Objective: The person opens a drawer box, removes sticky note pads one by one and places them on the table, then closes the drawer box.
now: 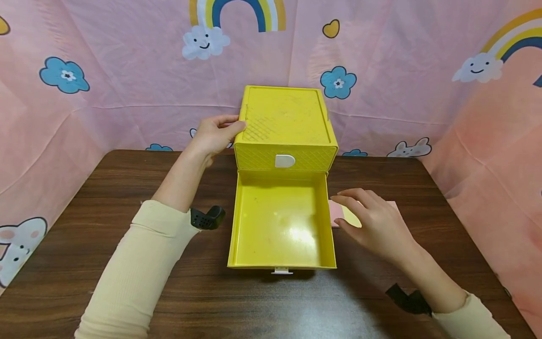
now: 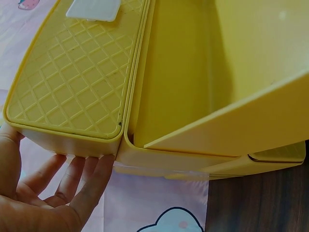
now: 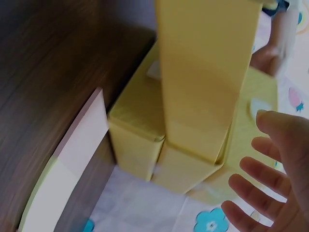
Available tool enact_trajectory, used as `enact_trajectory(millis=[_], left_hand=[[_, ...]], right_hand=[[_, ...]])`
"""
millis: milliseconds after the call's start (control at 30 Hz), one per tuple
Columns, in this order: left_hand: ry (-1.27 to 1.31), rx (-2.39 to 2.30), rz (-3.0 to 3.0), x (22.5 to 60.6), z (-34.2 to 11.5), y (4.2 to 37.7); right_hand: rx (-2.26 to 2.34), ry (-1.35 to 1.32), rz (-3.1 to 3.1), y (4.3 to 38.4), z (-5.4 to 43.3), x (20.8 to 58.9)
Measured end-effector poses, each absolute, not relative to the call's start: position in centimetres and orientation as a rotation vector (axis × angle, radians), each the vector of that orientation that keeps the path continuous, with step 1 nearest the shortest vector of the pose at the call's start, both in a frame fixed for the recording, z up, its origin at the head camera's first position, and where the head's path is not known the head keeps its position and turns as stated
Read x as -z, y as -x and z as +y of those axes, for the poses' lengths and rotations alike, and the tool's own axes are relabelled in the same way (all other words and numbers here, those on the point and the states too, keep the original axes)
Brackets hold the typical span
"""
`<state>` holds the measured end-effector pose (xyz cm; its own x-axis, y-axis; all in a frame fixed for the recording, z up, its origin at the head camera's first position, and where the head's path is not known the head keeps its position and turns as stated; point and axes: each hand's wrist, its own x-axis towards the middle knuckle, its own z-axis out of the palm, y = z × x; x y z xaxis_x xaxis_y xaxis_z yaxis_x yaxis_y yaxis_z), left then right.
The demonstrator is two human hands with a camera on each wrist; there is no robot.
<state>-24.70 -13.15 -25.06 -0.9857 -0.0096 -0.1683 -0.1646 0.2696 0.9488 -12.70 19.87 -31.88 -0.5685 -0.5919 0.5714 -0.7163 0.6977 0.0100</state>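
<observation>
A yellow drawer unit (image 1: pixel 288 115) stands at the back of the table with its middle drawer (image 1: pixel 275 221) pulled far out; nothing lies inside. My left hand (image 1: pixel 213 136) touches the unit's left side near the top, thumb at the upper edge. In the left wrist view its straight fingers (image 2: pixel 72 179) press the side wall by the top drawer (image 2: pixel 72 77). To the right of the pulled-out drawer, my right hand (image 1: pixel 377 223) holds nothing, fingers spread and slightly bent. It partly covers a flat pink and yellow pad (image 1: pixel 336 213) in the head view.
The bottom drawer (image 3: pixel 137 106) is closed under the pulled-out one. White tabs mark the drawer fronts, one on the top drawer's tab (image 1: pixel 285 161). Dark wood table (image 1: pixel 190 292) spreads around the unit, and a pink patterned cloth (image 1: pixel 139 70) hangs behind and at both sides.
</observation>
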Motion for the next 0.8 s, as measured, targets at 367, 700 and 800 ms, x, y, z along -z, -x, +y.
enact_trajectory(millis=[367, 700, 800], left_hand=[[0.159, -1.821, 2.391, 25.0, -13.1, 24.6], [0.15, -1.805, 2.406, 25.0, -13.2, 24.6], [0.153, -1.815, 2.395, 25.1, -13.2, 24.7]], right_hand=[[-0.355, -1.168, -2.27, 10.9, 17.1, 31.5], [-0.323, -1.255, -2.265, 8.9, 15.3, 31.6], [-0.311, -1.269, -2.254, 8.3, 14.9, 31.6]])
